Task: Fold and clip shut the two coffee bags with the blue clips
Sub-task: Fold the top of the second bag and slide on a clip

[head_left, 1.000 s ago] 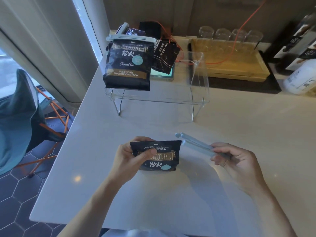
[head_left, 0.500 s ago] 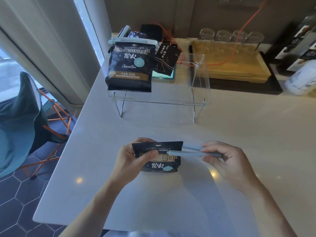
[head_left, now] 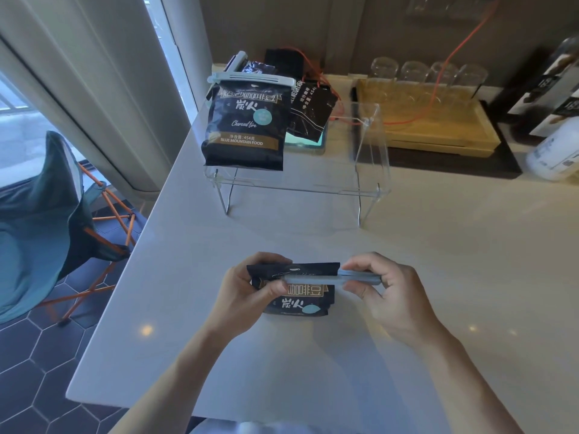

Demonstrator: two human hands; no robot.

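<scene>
1. A person stands at a smooth, pale stone-like counter (head_left: pixel 438 277), seen from above through a head-worn camera.
2. The left hand (head_left: pixel 247 296) grips a small, glossy black foil coffee bag (head_left: pixel 300 303), thumb across the front and fingers curled behind its left edge. The bag's top is folded down, and gold and white printed characters show on its face.
3. The right hand (head_left: pixel 388 296) pinches a long, slim, pale blue plastic clip (head_left: pixel 332 278) between thumb and curled fingers. The clip lies level across the bag's folded top, with its right end inside the hand.
4. Whether the clip's two bars are snapped together cannot be told; the view is too soft there.
5. Farther back, a clear acrylic riser shelf (head_left: pixel 369 170) with thin bent legs stands on the counter.
6. On the shelf's left end stands a second, larger black foil coffee bag (head_left: pixel 247 126), upright and plump, with a gold band near its base. A matching pale blue bar clip (head_left: pixel 250 79) runs across its folded top.
7. Behind it lean smaller dark sachets (head_left: pixel 310 115).
8. To the right sits a rectangular bamboo-coloured tray (head_left: pixel 438 133), with upturned clear glasses (head_left: pixel 429 75) in a row behind it.
9. An orange cable (head_left: pixel 438 79) trails over the tray.
10. A teal fabric folding chair (head_left: pixel 40 220) with orange legs stands left, on dark hexagonal floor tiles.
</scene>
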